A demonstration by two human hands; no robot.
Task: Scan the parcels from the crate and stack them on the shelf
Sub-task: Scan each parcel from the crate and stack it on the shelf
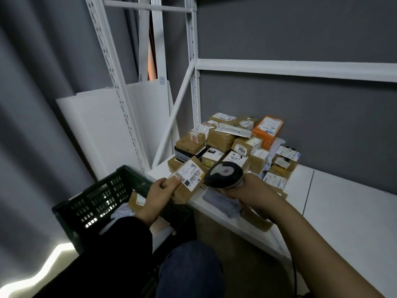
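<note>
So the left hand (160, 190) is gripping a small brown cardboard parcel (184, 191), fingers curled round its near end with the thumb on top. The parcel is held up in the air over the gap between the crate and the shelf, tilted so that its white barcode label (190, 174) faces up towards the camera.

The right hand (251, 189) is wrapped round the handle of a dark handheld scanner (224, 174). The scanner head sits just beside the parcel's right edge, above the front of the shelf. A black cable (294, 274) runs down under the right forearm.

The dark green plastic crate (96, 198) is down on the left, below the left arm. There's at least one more brown parcel in the crate (136, 200), plus something pale next to it that I can't make out.

The white shelf (343, 201) is low and on the right. It's got a messy pile of parcels (223, 139) heaped in its back left corner against the grey wall (300, 115). They're mostly brown taped boxes, with an orange box (267, 131) on top at the right and one box marked 3004 (242, 148). A grey poly bag (219, 203) lies at the shelf's front edge, right under the scanner.

White panels (96, 130) lean behind the shelf frame, with a grey curtain (32, 104) on the left. A black sleeve (120, 244) covers the left arm, and a knee in jeans (189, 269) shows at the bottom.
</note>
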